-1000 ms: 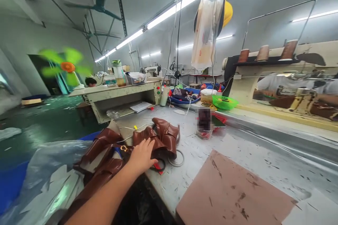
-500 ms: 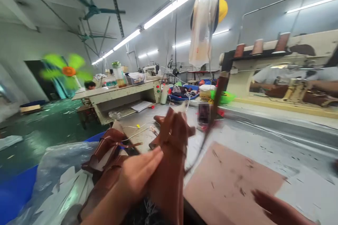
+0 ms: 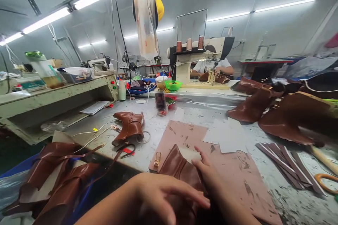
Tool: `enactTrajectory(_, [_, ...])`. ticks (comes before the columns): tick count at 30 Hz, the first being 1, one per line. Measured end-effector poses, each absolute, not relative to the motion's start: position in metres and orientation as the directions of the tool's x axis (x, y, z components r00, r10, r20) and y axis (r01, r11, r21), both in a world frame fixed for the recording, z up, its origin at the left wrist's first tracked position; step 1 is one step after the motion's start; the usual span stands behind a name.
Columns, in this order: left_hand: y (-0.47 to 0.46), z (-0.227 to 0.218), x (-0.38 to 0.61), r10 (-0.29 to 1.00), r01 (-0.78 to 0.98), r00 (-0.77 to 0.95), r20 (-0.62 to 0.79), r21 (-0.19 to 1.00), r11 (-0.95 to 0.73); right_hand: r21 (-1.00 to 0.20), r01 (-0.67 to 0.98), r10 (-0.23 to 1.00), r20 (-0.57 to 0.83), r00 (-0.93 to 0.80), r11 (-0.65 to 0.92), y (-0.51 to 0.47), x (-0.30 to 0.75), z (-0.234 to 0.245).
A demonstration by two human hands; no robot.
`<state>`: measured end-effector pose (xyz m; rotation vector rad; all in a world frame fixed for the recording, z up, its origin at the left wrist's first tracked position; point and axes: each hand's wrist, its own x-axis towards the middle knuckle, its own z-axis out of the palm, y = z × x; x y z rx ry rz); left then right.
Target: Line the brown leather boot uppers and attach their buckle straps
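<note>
A brown leather boot upper (image 3: 175, 163) with a pale lining lies on the pink mat (image 3: 182, 130) right in front of me. My right hand (image 3: 207, 172) grips its right edge by the lining, with one finger sticking up. Over the near part of the upper hovers my left hand (image 3: 163, 193), its fingers apart and nothing held; it hides part of the leather. Just left of the upper, a gold-coloured metal clip (image 3: 157, 159) rests on the mat. A second small brown boot upper (image 3: 129, 126) lies farther off on the table, beside a dark strap.
More brown boot uppers (image 3: 56, 172) are heaped at the left over a blue bin. Brown boots (image 3: 285, 112) stand at the right, near leather strips (image 3: 287, 163) and orange-handled scissors (image 3: 326, 182). White sheets (image 3: 227, 135) overlap the mat. A person sits behind a sewing machine (image 3: 182, 70).
The view has swung right. A boot upper raised beside my left hand is no longer up; one now lies on the mat. My right hand has come from the far right onto it.
</note>
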<state>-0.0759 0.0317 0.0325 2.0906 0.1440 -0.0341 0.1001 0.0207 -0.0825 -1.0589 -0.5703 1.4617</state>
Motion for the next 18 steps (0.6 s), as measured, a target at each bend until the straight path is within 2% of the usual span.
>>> enactTrajectory(1, [0.036,0.029,-0.066,0.093,0.106,0.993,-0.069,0.869,-0.483,-0.818,-0.541,0.953,-0.289,0.092,-0.196,0.02,0.101,-0.078])
enactTrajectory(3, [0.037,0.016,-0.048,0.263,0.25,0.958,-0.114,0.783,-0.569,-0.791,-0.583,0.954,-0.287,0.087,-0.185,0.017,0.102,-0.071])
enactTrajectory(5, [0.028,-0.003,-0.035,0.464,0.454,0.875,-0.14,0.575,-0.681,-0.775,-0.607,0.958,-0.277,0.073,-0.177,0.012,0.1,-0.068])
enactTrajectory(7, [0.014,-0.02,-0.028,0.548,0.553,0.826,-0.133,0.379,-0.742,-0.766,-0.62,0.963,-0.261,0.063,-0.167,0.006,0.096,-0.069])
enactTrajectory(10, [0.0,-0.024,-0.032,0.564,0.563,0.824,-0.058,0.203,-0.801,-0.788,-0.601,0.975,-0.213,0.064,-0.133,0.002,0.091,-0.073])
enactTrajectory(13, [0.003,0.01,-0.054,0.526,0.529,0.848,-0.06,0.094,-0.843,-0.845,-0.53,0.982,-0.15,0.114,-0.068,0.01,0.103,-0.075])
enactTrajectory(15, [0.011,0.04,-0.08,0.485,0.494,0.868,-0.105,0.096,-0.864,-0.882,-0.469,0.984,-0.123,0.125,-0.051,0.017,0.121,-0.073])
enactTrajectory(18, [0.027,0.057,-0.123,0.441,0.435,0.897,0.01,0.151,-0.888,-0.926,-0.362,0.993,-0.116,0.01,-0.104,0.025,0.142,-0.067])
